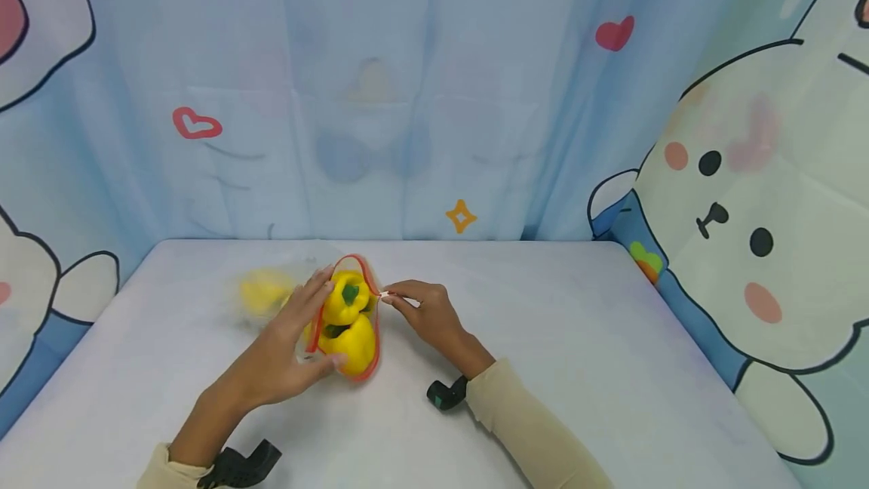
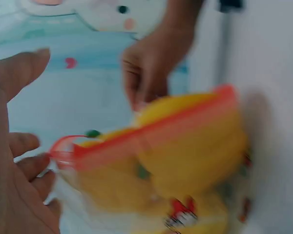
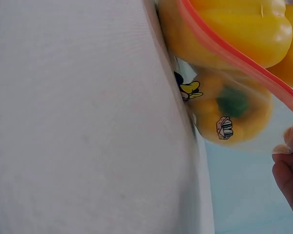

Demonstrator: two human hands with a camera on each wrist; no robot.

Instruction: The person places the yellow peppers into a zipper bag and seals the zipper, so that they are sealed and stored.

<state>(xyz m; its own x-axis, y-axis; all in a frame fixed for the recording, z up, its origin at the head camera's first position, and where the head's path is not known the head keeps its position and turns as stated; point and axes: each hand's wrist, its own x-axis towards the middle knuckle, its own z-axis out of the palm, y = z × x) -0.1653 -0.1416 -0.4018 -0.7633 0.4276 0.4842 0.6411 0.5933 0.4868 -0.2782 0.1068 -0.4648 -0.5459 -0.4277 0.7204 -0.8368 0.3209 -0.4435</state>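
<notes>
A clear plastic bag with a red rim (image 2: 185,117) stands on the table, its mouth facing the head camera. Two yellow bell peppers sit at the mouth, one upper pepper (image 1: 344,296) showing a green stem and one lower pepper (image 1: 354,345). Another pepper (image 3: 232,114) shows through the printed plastic deeper inside. My left hand (image 1: 292,345) reaches around the bag's left side with fingers extended, fingertips by the top of the rim and thumb against the lower pepper. At the rim's right side, my right hand (image 1: 428,315) pinches the edge near a small white piece (image 1: 385,294).
The white table (image 1: 577,338) extends on both sides of the bag. Behind it hangs a light blue curtain (image 1: 434,96) with cartoon figures and hearts. A black device (image 1: 241,466) is at the left wrist, another black device (image 1: 446,394) at the right.
</notes>
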